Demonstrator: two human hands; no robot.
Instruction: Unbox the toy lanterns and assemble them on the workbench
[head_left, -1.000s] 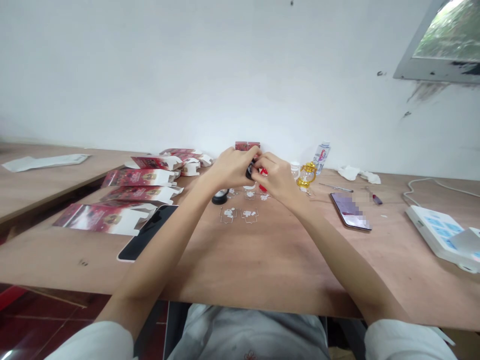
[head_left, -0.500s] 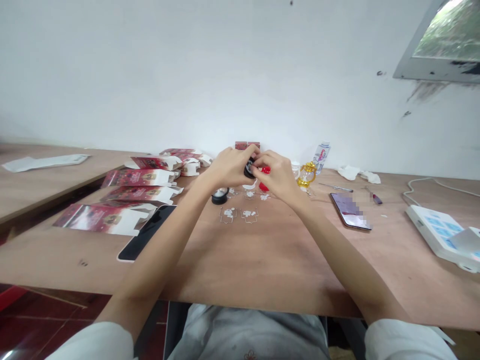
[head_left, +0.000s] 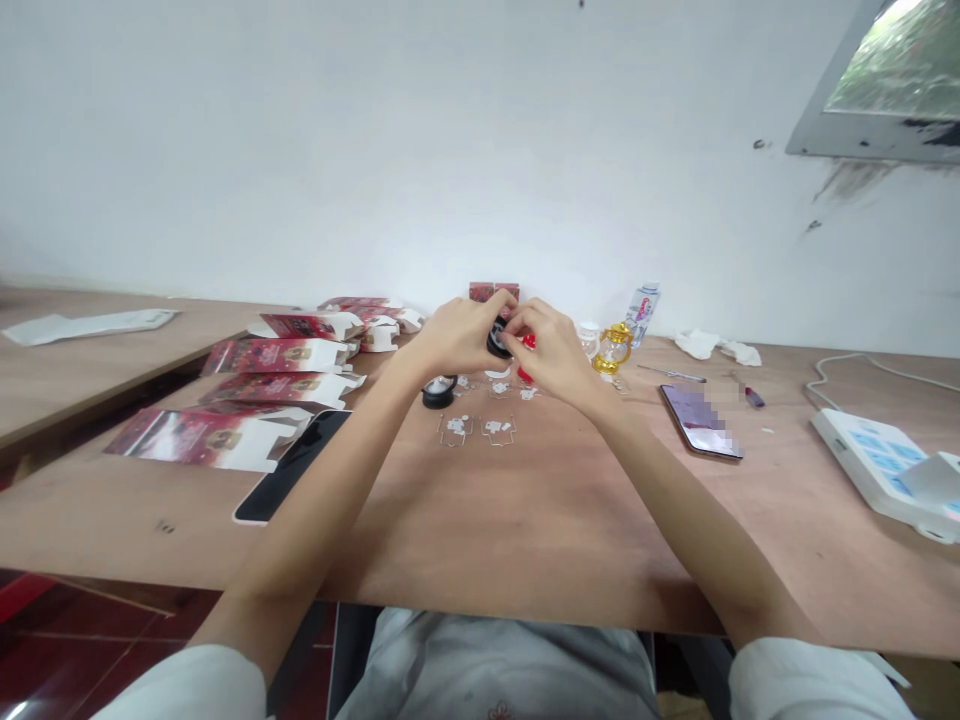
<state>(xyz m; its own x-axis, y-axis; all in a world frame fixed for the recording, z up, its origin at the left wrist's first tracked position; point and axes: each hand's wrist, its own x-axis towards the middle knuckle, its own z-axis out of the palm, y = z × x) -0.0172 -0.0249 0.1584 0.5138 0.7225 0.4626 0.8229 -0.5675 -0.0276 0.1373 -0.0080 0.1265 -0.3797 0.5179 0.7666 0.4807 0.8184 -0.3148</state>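
My left hand [head_left: 459,338] and my right hand [head_left: 551,350] meet above the far middle of the wooden table [head_left: 525,520]. Together their fingers pinch a small black round part [head_left: 498,338]; a bit of red plastic [head_left: 528,342] shows beside my right fingers. Below the hands lie several small clear plastic pieces with white bits [head_left: 484,428]. A second black round part [head_left: 438,391] sits on the table under my left wrist.
Flat red-and-white cartons [head_left: 262,385] lie at the left, a dark phone [head_left: 289,465] by my left forearm. At the right are a gold toy lantern [head_left: 613,348], a small bottle [head_left: 643,306], another phone [head_left: 701,420], a screwdriver [head_left: 673,375] and a white device [head_left: 889,470].
Both hands have lifted slightly and drawn a little closer, still working the black part between the fingertips. Nothing else on the table has moved.
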